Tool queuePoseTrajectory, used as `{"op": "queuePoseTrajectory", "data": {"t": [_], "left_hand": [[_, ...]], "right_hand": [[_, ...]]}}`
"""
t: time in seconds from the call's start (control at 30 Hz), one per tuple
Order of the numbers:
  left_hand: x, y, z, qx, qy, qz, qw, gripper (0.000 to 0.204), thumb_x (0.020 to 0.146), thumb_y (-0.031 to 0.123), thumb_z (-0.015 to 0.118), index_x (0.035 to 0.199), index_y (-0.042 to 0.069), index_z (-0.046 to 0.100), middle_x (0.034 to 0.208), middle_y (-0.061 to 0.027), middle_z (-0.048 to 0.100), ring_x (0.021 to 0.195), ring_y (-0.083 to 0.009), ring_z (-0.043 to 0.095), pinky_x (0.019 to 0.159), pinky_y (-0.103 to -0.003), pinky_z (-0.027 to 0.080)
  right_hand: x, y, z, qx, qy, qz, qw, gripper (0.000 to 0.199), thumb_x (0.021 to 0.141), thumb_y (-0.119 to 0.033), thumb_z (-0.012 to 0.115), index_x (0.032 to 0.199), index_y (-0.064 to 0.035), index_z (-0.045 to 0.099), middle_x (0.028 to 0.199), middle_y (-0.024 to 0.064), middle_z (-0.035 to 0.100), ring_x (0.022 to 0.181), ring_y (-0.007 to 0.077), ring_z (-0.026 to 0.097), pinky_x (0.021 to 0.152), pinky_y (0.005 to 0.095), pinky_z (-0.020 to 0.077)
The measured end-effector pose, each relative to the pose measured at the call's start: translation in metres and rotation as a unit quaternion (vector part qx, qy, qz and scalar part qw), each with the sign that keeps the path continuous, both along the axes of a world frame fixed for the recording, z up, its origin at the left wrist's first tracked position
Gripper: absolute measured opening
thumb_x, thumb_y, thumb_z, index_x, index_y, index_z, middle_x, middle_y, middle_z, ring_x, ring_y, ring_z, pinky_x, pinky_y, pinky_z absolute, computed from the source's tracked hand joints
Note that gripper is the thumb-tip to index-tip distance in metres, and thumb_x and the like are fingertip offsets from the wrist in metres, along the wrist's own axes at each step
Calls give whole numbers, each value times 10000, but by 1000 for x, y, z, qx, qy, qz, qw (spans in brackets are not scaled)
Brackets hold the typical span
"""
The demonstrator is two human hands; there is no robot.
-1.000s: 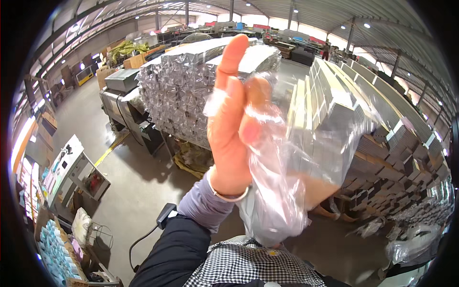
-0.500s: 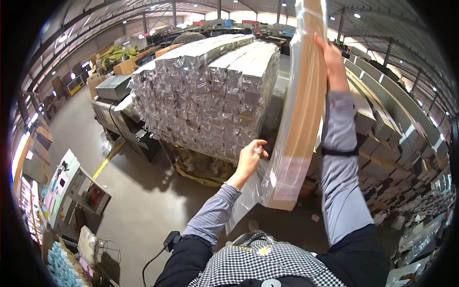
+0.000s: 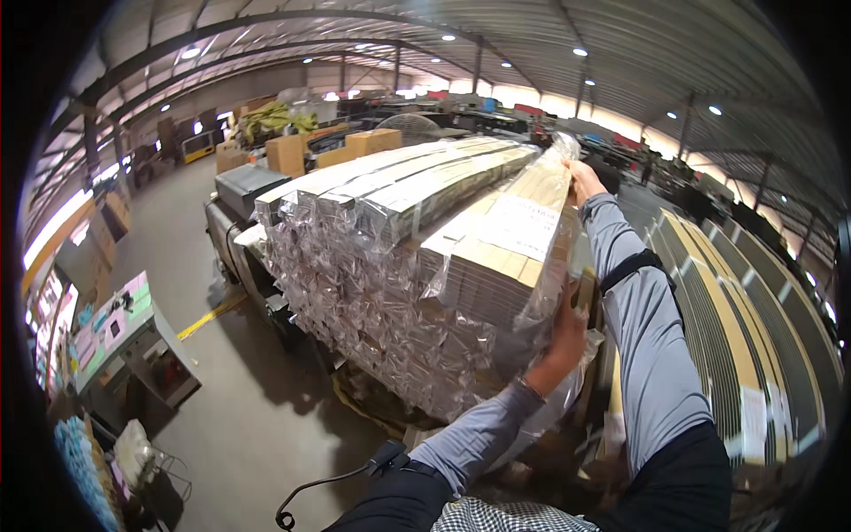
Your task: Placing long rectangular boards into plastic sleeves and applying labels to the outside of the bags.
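Note:
A long brown carton in clear plastic film (image 3: 534, 191), with a white label on top, lies along the right side of a stack of film-wrapped long boxes (image 3: 381, 293). My right hand (image 3: 585, 182) is closed on the carton's right edge, toward its far end. Lower down, my left hand (image 3: 565, 341) is closed around the near right corner of the carton, with loose film around its fingers. The fingertips of the left hand are partly hidden by film. Crumpled film ends cover the near face of the stack.
To the right stand rows of long, thin stacked panels (image 3: 718, 328). At left are a small desk (image 3: 124, 328) and a yellow floor line (image 3: 211, 317). Cardboard boxes (image 3: 285, 155) sit beyond the stack. A black cable (image 3: 319, 483) hangs by my left arm.
The carton has gone from upright in front of me to lying on the stack. My right hand came down with it, and my left hand moved right onto its near end.

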State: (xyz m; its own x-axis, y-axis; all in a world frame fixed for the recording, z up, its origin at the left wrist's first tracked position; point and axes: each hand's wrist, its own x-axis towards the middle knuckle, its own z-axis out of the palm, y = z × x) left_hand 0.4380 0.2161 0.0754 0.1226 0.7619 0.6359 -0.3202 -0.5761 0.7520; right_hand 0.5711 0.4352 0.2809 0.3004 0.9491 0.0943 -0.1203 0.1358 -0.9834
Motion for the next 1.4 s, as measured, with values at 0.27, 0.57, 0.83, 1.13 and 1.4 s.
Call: {"op": "queuePoseTrajectory", "data": {"t": [0.27,0.57,0.83,1.13,1.4], "left_hand": [[3,7,26,-11,0,-28,1000,602,977,63,499,1517,23,236,1531,-214,330,1432,-312,306,1149,-352,248],[-16,16,21,2,55,-5,998,626,992,118,510,1525,6,202,1572,-192,261,1464,-304,224,1176,-357,158],[-17,10,16,18,32,-27,999,620,974,47,502,1522,15,216,1555,-202,286,1453,-308,253,1169,-365,184],[-34,-18,25,9,-22,-114,993,594,942,-17,522,1489,20,294,1286,-130,605,1196,-213,549,1029,-310,384],[-156,-133,3,27,8,-90,996,519,906,-56,498,1413,42,448,1201,-111,662,1092,-183,611,952,-316,455]], "right_hand": [[62,103,-20,-114,-219,-52,968,355,911,-376,605,1158,-124,567,1129,84,562,1010,248,558,860,488,509],[-9,120,-37,-25,-222,88,971,598,903,-332,636,1406,-64,453,1457,128,465,1359,269,354,1086,482,244],[-4,100,-15,125,-312,-92,937,385,881,-429,677,769,-63,631,692,35,548,567,154,482,483,338,371],[-83,-50,123,337,-339,-62,876,254,886,-301,705,737,-118,614,607,-23,475,509,101,399,462,283,296],[-263,-359,56,558,-504,-321,577,353,814,-298,698,994,6,691,989,220,684,954,338,662,836,417,506]]}}
